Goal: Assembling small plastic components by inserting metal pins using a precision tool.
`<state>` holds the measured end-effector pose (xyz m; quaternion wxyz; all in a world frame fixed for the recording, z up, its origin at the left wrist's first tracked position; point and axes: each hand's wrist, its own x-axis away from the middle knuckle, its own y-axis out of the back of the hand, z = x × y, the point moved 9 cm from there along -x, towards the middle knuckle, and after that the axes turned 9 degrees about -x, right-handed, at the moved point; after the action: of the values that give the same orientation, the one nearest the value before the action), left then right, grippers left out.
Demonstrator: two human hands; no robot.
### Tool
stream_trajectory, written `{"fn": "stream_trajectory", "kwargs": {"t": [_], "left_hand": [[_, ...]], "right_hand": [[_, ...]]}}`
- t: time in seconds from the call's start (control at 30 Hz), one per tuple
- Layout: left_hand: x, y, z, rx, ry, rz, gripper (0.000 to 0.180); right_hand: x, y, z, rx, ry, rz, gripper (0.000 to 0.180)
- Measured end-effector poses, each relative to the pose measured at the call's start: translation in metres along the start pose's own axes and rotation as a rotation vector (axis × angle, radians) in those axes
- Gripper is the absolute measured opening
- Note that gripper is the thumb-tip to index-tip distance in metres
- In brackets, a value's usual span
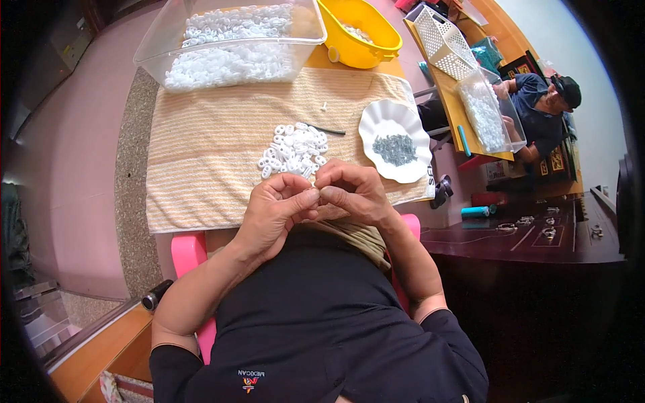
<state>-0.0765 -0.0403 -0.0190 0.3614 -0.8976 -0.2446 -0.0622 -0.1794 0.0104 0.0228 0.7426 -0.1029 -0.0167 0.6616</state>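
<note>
My left hand [279, 209] and my right hand [356, 195] meet near the front edge of the towel, fingertips pinched together. A bit of something pale and tiny shows between them, mostly hidden by the fingers. Just beyond lies a loose pile of small white oval plastic pieces [294, 149] with holes in them. To the right, a white scalloped dish [376, 117] holds a heap of small grey metal pieces [395, 150], perhaps screws or nails. A thin dark rod [327, 129] rests at the pile's far side, and one small white piece [324, 106] lies alone farther off.
A striped beige towel [208, 154] covers the table. At its far end stand a clear plastic bin [222, 64] full of white pieces and a yellow tub [366, 50]. At right, another person [537, 107] sits by a side table with a clear bin [480, 111] and a white perforated basket [443, 43].
</note>
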Motion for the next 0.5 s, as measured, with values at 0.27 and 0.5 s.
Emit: {"fn": "stream_trajectory", "kwargs": {"t": [0.27,0.5], "left_hand": [[-0.001,0.0001,-0.0003,-0.006,0.012,0.001,0.014],[-0.0024,0.0039,0.001,0.028,0.003,-0.007,0.021]], "right_hand": [[0.0014,0.0044,-0.0037,-0.039,-0.048,-0.09,0.01],[0.0006,0.0073,-0.0084,-0.039,-0.021,-0.136,0.012]]}}
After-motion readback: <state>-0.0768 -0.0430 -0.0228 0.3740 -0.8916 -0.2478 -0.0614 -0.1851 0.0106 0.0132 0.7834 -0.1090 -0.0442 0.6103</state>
